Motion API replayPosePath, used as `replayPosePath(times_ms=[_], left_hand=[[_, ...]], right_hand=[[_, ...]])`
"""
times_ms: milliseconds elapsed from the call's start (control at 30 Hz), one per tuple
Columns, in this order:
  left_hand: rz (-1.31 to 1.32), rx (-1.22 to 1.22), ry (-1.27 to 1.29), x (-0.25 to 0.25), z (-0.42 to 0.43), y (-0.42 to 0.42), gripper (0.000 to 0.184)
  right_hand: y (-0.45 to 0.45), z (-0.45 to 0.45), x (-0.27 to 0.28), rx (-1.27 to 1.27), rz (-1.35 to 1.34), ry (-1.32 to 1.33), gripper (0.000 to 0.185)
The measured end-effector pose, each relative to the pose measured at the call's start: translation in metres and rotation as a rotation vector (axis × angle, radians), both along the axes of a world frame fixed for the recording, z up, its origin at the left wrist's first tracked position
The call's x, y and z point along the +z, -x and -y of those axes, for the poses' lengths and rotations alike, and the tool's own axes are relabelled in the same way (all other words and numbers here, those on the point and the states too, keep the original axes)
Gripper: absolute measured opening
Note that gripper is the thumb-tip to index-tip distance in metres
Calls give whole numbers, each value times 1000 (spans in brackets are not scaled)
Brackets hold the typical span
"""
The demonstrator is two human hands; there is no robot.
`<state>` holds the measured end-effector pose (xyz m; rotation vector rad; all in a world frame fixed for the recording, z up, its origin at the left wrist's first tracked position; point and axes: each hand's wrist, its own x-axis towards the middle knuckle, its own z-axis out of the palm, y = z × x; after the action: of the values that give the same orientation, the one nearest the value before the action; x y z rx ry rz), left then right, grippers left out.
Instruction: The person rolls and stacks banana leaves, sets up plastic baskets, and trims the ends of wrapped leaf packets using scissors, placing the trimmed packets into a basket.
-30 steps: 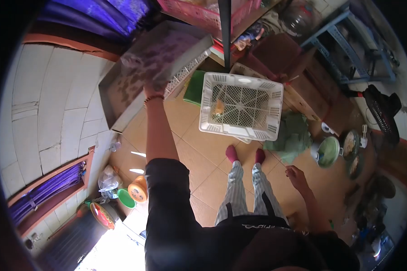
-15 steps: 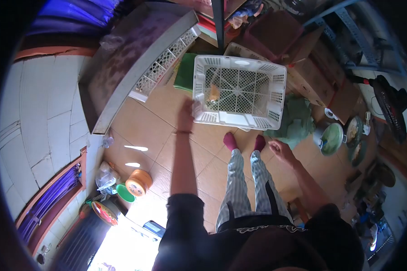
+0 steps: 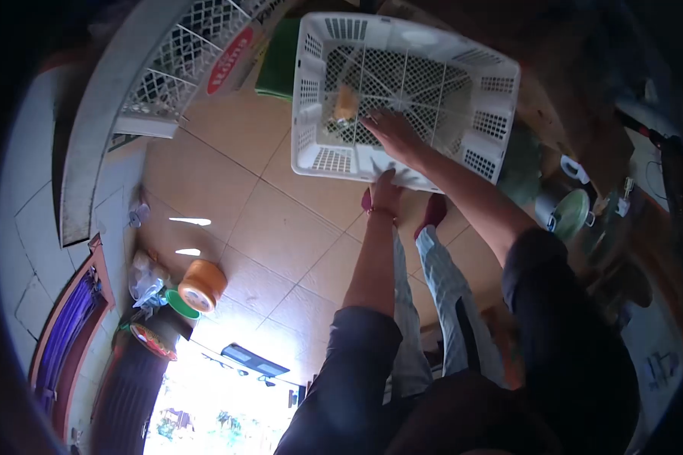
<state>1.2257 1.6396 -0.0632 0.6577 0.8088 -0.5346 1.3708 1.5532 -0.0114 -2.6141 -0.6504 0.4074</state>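
Tan tiles (image 3: pixel 243 220) cover the floor of a room with a pale block wall (image 3: pixel 34 235) on the left and a glaring bright doorway (image 3: pixel 220 402) low in the view. Beyond the person's feet, in dark red socks (image 3: pixel 431 212), lies a rectangular white plastic basket (image 3: pixel 349 168) with slotted walls and a lattice base; what carries it is hidden. A small orange-tan piece (image 3: pixel 347 102) shows within its outline, toward the left side.

The change is at the basket: the right hand (image 3: pixel 396 136) has come in over its near side, fingers extended and parted near the small piece, with nothing visible in its grasp. The left hand (image 3: pixel 387 189), below a beaded bracelet (image 3: pixel 383 210), has moved to the near rim by the feet. Whether its fingers grip the rim or merely lie against it cannot be told. Both hands are therefore at the basket together, with the forearms close to each other.

Just beside the basket's left side is a folded green sheet (image 3: pixel 278 64); farther left stands a white lattice crate (image 3: pixel 167 72) with a red oval label (image 3: pixel 229 61). An orange round container (image 3: pixel 203 284) sits beside a green plastic bowl (image 3: pixel 180 305) near the wall.
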Motion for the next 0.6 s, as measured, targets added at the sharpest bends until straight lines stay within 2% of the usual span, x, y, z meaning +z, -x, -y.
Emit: replayPosePath(times_ms=[67, 133, 200, 233, 300, 333, 433, 500, 600], left_hand=[[-87, 32, 162, -11, -7, 4, 44], [87, -52, -38, 13, -8, 30, 52], [-46, 67, 159, 112, -10, 34, 60], [96, -160, 23, 123, -11, 50, 70], [100, -298, -7, 159, -10, 71, 83], [-38, -213, 105, 186, -7, 77, 82], [-107, -330, 91, 231, 2, 107, 80], [-188, -404, 110, 260, 5, 121, 78], [88, -662, -42, 247, 0, 163, 59]], right_hand=[[-13, -22, -1, 55, 40, 12, 38], [-4, -29, 2, 111, 111, 70, 38], [14, -22, 11, 163, 241, 184, 38], [29, -12, -10, 178, 290, 103, 40], [45, 5, 18, 287, 192, 248, 41], [56, 15, 36, 335, 141, 323, 42], [104, 56, 39, 260, 153, 267, 49], [123, 76, 78, 214, 120, 227, 50], [155, 99, 132, 10, -51, 276, 50]])
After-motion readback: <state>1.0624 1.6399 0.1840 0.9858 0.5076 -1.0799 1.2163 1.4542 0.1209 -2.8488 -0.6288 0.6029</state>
